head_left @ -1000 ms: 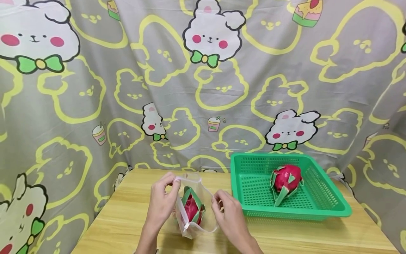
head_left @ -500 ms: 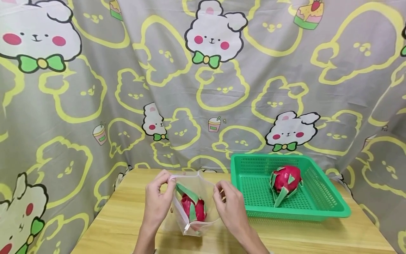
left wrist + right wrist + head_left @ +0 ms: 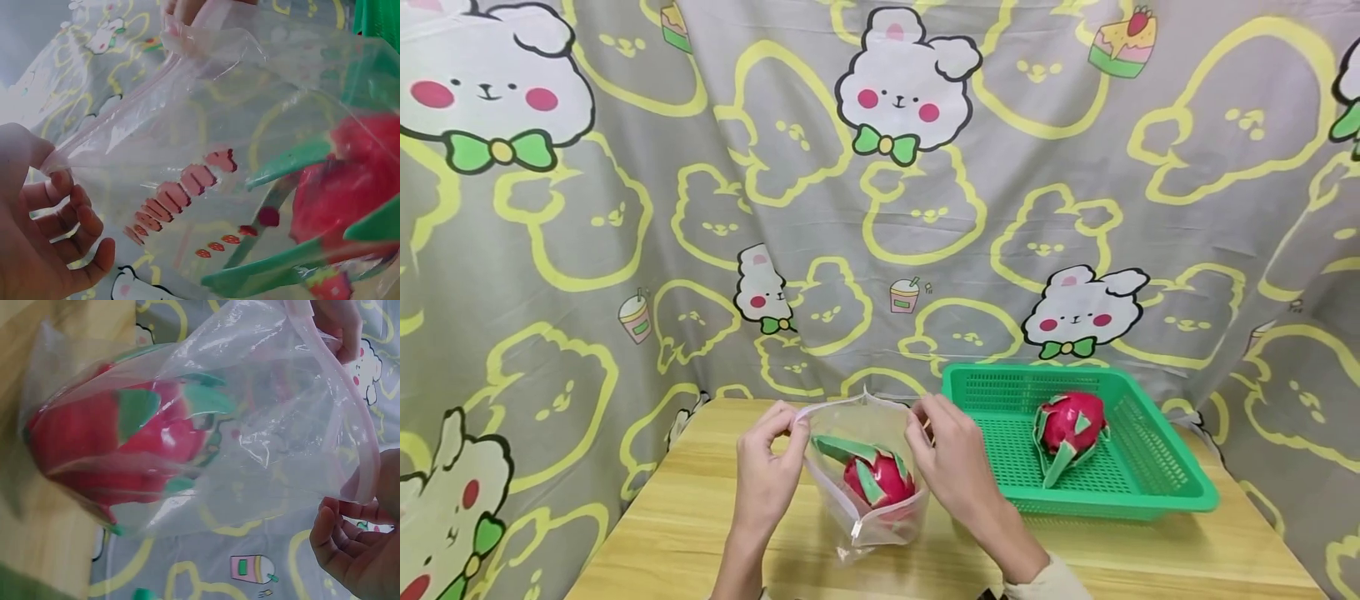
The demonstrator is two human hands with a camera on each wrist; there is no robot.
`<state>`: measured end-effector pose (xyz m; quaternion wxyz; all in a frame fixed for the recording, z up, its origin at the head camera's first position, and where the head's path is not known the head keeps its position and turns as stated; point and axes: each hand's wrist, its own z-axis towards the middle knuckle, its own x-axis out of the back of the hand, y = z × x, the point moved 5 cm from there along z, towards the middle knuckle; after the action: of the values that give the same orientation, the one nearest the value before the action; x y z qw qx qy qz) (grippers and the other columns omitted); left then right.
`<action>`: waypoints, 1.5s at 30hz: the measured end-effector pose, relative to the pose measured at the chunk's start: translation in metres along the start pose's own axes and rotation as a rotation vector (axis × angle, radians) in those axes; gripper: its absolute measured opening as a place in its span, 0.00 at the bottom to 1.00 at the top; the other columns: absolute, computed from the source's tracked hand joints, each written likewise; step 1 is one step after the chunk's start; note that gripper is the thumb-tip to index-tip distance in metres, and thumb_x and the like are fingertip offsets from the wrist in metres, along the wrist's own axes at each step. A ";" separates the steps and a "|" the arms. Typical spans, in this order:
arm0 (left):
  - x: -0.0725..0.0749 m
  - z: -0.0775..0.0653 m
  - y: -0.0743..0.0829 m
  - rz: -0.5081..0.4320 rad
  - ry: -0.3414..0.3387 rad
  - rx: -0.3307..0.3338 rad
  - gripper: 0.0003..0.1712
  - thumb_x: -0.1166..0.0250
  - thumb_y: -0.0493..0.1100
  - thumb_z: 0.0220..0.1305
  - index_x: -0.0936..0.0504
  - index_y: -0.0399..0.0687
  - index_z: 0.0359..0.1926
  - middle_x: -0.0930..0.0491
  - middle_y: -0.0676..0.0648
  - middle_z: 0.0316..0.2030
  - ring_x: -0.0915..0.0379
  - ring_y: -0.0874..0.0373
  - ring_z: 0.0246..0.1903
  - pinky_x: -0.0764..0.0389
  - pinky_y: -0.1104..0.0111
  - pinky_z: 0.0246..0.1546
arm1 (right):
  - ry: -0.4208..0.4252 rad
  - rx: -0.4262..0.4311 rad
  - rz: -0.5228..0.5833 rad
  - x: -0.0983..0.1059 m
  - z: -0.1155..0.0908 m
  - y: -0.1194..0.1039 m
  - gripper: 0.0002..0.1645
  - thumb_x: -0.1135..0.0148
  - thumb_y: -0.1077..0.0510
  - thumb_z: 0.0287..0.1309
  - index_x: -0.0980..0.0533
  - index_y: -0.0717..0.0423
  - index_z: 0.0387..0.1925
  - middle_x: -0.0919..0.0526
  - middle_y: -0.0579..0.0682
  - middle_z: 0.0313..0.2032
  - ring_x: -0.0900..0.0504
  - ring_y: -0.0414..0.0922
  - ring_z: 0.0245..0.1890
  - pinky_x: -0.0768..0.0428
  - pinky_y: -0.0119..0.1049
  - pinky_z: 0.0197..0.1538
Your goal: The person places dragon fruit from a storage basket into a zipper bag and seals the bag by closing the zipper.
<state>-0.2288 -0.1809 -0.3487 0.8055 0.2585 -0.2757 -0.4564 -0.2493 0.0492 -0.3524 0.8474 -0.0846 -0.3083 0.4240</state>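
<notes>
A clear zip bag (image 3: 850,421) with a pale pink zip edge is held open between both hands. Inside it lies a red dragon fruit (image 3: 887,479) with green scales, seen through the film in both wrist views. My left hand (image 3: 767,467) pinches the left side of the bag's mouth between thumb and forefinger. On the opposite side of the mouth, my right hand (image 3: 958,462) pinches the rim. The zip slider (image 3: 856,528) sits at the near corner of the mouth. Pink lettering (image 3: 181,197) and small strawberries are printed on the film.
A green perforated basket (image 3: 1120,500) stands on the wooden table (image 3: 662,517) to the right, with another dragon fruit (image 3: 1071,425) inside. Behind the table hangs a grey curtain (image 3: 820,217) with rabbit prints.
The bag's mouth has spread wider and turned rightward, and the dragon fruit inside has shifted right and tilted. My right hand has moved up slightly, still pinching the rim.
</notes>
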 end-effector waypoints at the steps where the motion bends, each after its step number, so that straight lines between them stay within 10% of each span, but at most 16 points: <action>1: 0.001 0.000 0.000 0.014 0.000 0.001 0.25 0.39 0.28 0.66 0.30 0.56 0.16 0.23 0.55 0.26 0.26 0.60 0.29 0.26 0.74 0.36 | -0.004 0.010 -0.007 0.001 0.002 -0.001 0.12 0.39 0.67 0.59 0.27 0.48 0.27 0.28 0.37 0.25 0.28 0.33 0.25 0.27 0.26 0.27; 24: 0.000 0.002 -0.012 0.211 -0.105 0.103 0.23 0.40 0.29 0.62 0.33 0.54 0.14 0.31 0.59 0.20 0.31 0.63 0.25 0.23 0.67 0.33 | -0.086 0.024 -0.069 0.020 0.038 -0.009 0.13 0.39 0.66 0.59 0.29 0.50 0.24 0.33 0.39 0.21 0.36 0.36 0.18 0.34 0.33 0.24; 35: -0.003 0.003 -0.013 0.182 -0.125 0.108 0.23 0.40 0.30 0.62 0.32 0.55 0.15 0.30 0.58 0.20 0.28 0.62 0.26 0.22 0.65 0.35 | -0.426 -0.038 -0.180 0.009 0.048 -0.006 0.14 0.37 0.64 0.56 0.32 0.49 0.22 0.33 0.42 0.19 0.36 0.39 0.19 0.34 0.34 0.24; 45: -0.004 0.001 -0.019 0.193 -0.140 0.138 0.22 0.40 0.31 0.64 0.32 0.53 0.16 0.31 0.57 0.20 0.29 0.62 0.26 0.23 0.68 0.34 | -0.502 -0.059 -0.197 -0.018 0.061 -0.001 0.11 0.36 0.59 0.62 0.29 0.49 0.27 0.34 0.42 0.15 0.40 0.39 0.13 0.41 0.34 0.19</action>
<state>-0.2428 -0.1858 -0.3615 0.8049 0.2530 -0.3854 -0.3737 -0.2928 0.0274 -0.3111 0.7786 0.0290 -0.5279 0.3380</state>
